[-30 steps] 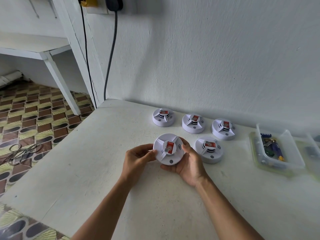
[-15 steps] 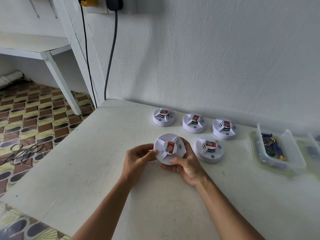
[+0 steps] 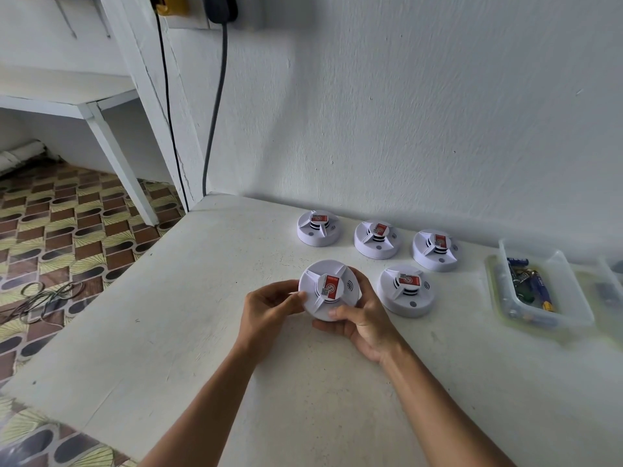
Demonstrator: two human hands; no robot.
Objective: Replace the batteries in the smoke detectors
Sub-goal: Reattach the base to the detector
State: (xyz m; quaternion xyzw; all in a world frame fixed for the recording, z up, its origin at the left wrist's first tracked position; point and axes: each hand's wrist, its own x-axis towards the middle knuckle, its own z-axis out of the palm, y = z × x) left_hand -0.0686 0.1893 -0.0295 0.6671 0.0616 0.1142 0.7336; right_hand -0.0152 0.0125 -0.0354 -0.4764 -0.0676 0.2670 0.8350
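Observation:
Both hands hold a round white smoke detector (image 3: pixel 328 288) with a red label just above the table. My left hand (image 3: pixel 269 305) grips its left rim with curled fingers. My right hand (image 3: pixel 364 323) cups its right and lower side, thumb on the front edge. Another detector (image 3: pixel 406 291) lies right beside it. Three more detectors stand in a row near the wall: left (image 3: pixel 318 228), middle (image 3: pixel 377 239), right (image 3: pixel 436 250). A clear plastic tray (image 3: pixel 569 298) at the right holds several batteries (image 3: pixel 541 291).
The white table (image 3: pixel 168 332) meets the wall at the back; its left edge drops to a patterned floor with loose wires (image 3: pixel 40 298). Two black cables (image 3: pixel 212 112) hang down the wall at the table's back-left corner. A second tray (image 3: pixel 610 281) is cut off at the right edge.
My right thumb has curled up onto the detector's front edge, and the detector has turned slightly in my hands. Everything else stays put.

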